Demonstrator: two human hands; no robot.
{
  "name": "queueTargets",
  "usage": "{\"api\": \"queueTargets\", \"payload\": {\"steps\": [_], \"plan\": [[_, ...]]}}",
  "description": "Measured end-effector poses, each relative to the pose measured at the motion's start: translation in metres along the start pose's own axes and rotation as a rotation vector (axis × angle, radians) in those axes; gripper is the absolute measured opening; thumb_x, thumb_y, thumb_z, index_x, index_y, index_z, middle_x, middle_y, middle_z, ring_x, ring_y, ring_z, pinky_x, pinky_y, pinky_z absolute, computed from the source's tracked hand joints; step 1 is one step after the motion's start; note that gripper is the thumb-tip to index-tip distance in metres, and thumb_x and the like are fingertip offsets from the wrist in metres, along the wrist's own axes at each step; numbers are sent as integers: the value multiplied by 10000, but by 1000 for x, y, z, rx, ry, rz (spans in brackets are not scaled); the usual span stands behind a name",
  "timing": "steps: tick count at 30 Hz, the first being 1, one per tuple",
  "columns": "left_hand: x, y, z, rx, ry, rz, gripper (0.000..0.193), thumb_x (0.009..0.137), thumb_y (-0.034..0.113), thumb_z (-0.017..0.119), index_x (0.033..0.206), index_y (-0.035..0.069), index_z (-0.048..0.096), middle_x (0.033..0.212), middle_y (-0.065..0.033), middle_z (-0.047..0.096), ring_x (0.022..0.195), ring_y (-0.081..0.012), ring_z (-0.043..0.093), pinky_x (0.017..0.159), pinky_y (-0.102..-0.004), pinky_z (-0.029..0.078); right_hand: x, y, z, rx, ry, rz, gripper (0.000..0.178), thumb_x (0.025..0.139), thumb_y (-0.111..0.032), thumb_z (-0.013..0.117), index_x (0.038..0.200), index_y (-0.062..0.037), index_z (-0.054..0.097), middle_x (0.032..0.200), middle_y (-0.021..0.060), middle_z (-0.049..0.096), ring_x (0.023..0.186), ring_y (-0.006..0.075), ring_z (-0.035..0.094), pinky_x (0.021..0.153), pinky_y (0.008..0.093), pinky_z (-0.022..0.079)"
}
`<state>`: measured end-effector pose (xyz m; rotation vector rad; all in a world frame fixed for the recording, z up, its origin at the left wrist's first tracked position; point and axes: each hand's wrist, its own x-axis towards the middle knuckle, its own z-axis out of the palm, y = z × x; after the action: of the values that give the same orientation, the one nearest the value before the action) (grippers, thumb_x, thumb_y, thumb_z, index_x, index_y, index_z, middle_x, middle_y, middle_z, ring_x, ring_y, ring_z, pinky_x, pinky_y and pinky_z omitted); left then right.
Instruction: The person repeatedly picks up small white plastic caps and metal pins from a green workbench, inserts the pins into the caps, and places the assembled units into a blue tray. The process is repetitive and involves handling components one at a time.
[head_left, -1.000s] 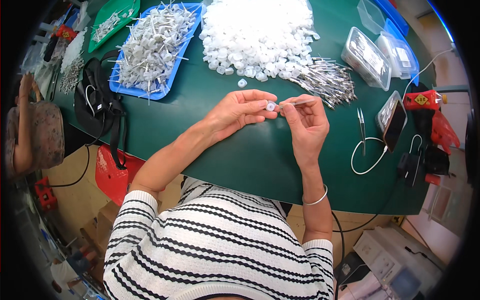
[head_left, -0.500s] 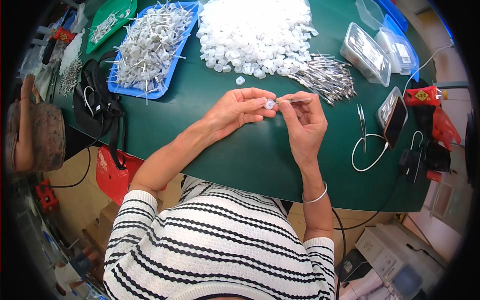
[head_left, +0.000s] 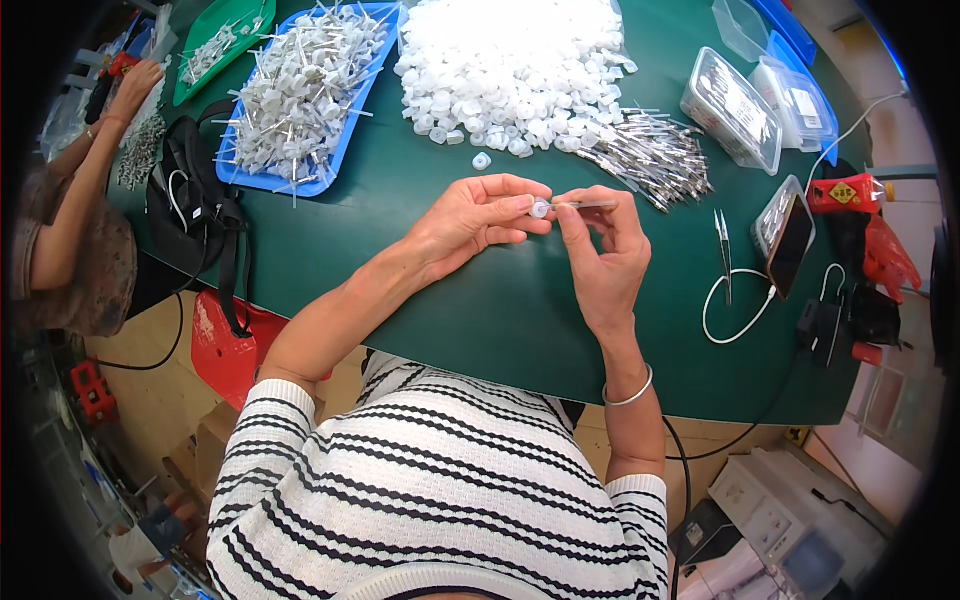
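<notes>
My left hand (head_left: 484,212) pinches a small translucent white plastic cap (head_left: 540,208) between thumb and fingertips. Close against it, my right hand (head_left: 606,240) is closed on a thin metal pin (head_left: 590,204), its tip at the cap. Whether the tip is inside the cap is too small to tell. Beyond my hands lies a big heap of the same white caps (head_left: 510,70), with one loose cap (head_left: 481,161) in front of it. Beside that heap is a pile of thin metal pins (head_left: 650,155).
A blue tray (head_left: 318,188) and a green tray (head_left: 190,95) hold caps with pins. Tweezers (head_left: 723,250), a white cable (head_left: 708,318), a phone (head_left: 792,245) and clear plastic boxes (head_left: 735,110) lie to the right. A black bag (head_left: 185,190) and another person's arm (head_left: 85,190) are at left.
My right hand has shifted very slightly left, with the pin nearer the cap. My left hand stays put. The other person's arm at the left has reached farther over the table.
</notes>
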<state>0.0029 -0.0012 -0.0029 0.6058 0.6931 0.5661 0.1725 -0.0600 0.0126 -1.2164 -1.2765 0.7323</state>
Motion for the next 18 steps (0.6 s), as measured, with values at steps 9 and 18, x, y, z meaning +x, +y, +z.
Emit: {"api": "queueTargets", "payload": {"steps": [9, 18], "plan": [[0, -1, 0, 4, 11, 7, 244, 904, 132, 628, 1116, 12, 623, 999, -91, 676, 898, -152, 679, 720, -215, 549, 0, 2, 0, -88, -12, -66, 114, 843, -14, 658, 931, -2, 588, 847, 78, 663, 747, 159, 662, 687, 260, 526], [0, -1, 1, 13, 12, 6, 243, 903, 133, 629, 1114, 13, 623, 1010, -87, 674, 902, -148, 675, 729, -219, 544, 0, 0, 0, -51, -26, -57, 117, 845, -9, 653, 944, -3, 590, 856, 74, 666, 757, 154, 662, 699, 263, 530]]}}
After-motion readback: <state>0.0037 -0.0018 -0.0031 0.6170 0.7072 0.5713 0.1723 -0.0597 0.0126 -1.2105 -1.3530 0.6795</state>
